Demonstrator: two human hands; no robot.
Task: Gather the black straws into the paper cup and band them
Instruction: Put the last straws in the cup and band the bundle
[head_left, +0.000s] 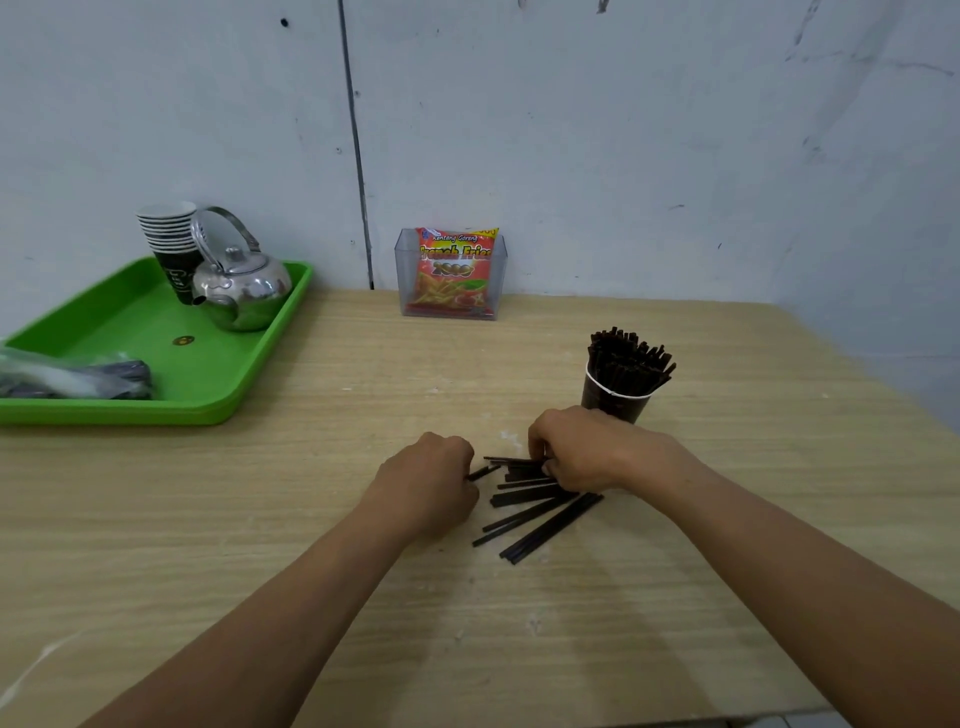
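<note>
A dark paper cup (615, 402) with a white rim stands on the wooden table, packed with upright black straws (628, 361). In front of it several loose black straws (540, 514) lie fanned out flat. My right hand (582, 449) rests on the far end of that pile, fingers curled around some of the straws. Just left of the pile, my left hand (431, 473) is closed on the tip of one or two straws (480, 472). No band is visible.
A green tray (234, 374) at the left holds a steel kettle (241, 286), a stack of paper cups (171, 244) and a plastic bag (67, 379). A clear holder with a snack packet (452, 273) stands against the wall.
</note>
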